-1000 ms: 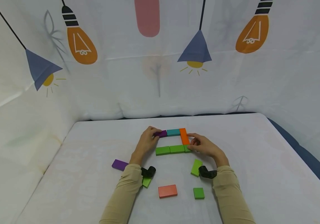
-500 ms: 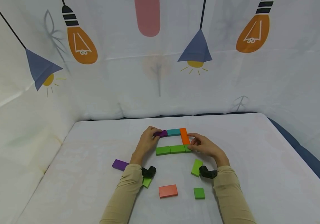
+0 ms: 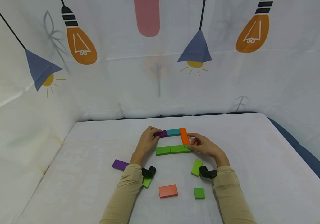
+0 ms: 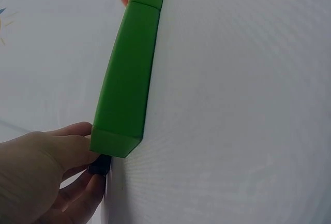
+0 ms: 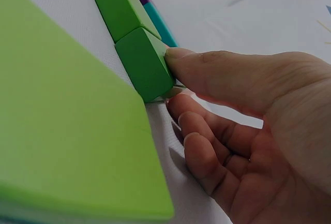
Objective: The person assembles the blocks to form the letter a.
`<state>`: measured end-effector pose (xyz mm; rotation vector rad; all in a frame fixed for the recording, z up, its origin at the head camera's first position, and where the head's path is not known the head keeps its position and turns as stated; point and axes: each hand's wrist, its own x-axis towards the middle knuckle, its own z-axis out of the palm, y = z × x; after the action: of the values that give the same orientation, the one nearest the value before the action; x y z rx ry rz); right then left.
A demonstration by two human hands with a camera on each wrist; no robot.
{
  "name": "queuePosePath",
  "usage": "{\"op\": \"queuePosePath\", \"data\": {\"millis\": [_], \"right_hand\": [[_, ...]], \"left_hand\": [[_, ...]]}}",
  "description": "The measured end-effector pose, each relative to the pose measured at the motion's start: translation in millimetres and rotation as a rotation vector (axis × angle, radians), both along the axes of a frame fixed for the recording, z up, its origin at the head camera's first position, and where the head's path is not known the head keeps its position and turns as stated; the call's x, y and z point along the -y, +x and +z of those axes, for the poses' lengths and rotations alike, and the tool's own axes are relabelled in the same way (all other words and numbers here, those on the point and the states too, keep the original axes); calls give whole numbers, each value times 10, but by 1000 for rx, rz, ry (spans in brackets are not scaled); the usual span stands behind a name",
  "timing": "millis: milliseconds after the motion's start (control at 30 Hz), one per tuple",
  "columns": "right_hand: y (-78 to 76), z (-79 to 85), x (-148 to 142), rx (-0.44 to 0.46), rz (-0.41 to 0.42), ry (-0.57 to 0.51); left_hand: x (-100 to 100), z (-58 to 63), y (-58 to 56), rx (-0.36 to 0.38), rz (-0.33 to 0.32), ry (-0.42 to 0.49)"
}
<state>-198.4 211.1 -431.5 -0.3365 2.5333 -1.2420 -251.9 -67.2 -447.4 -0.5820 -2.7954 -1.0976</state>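
Note:
A teal block (image 3: pixel 173 132) lies between a purple block (image 3: pixel 163 133) and an upright-running orange block (image 3: pixel 184 136) on the table. Nearer lies a row of green blocks (image 3: pixel 177 149) ending in a small green block (image 5: pixel 146 66) at the right. My left hand (image 3: pixel 146 141) pinches the left end of the purple block between thumb and fingers. With its thumb, my right hand (image 3: pixel 207 147) touches the small green block's end. Its index fingertip reaches the orange block's right side, and the other fingers curl loosely around nothing.
Loose on the white table (image 3: pixel 87 186) are a purple block (image 3: pixel 119 165), two lime blocks (image 3: pixel 196 168), a salmon block (image 3: pixel 168 191) and a green square block (image 3: pixel 199 193). The left forearm partly covers one lime block. A printed white cloth (image 3: pixel 126 87) hangs behind.

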Motion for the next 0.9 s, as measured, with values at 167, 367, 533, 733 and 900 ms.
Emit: {"op": "queuePosePath", "data": {"millis": [167, 367, 533, 733, 900], "right_hand": [[-1, 8, -1, 3, 0, 3], [19, 29, 2, 5, -2, 2], [13, 36, -21, 8, -10, 6], [-35, 71, -34, 18, -12, -14], [-72, 128, -76, 45, -51, -30]], "left_hand": [[2, 4, 5, 4, -2, 6], [-3, 32, 23, 17, -9, -2], [-15, 84, 45, 46, -5, -29], [4, 195, 35, 52, -1, -61], [16, 320, -15, 1, -32, -60]]}}
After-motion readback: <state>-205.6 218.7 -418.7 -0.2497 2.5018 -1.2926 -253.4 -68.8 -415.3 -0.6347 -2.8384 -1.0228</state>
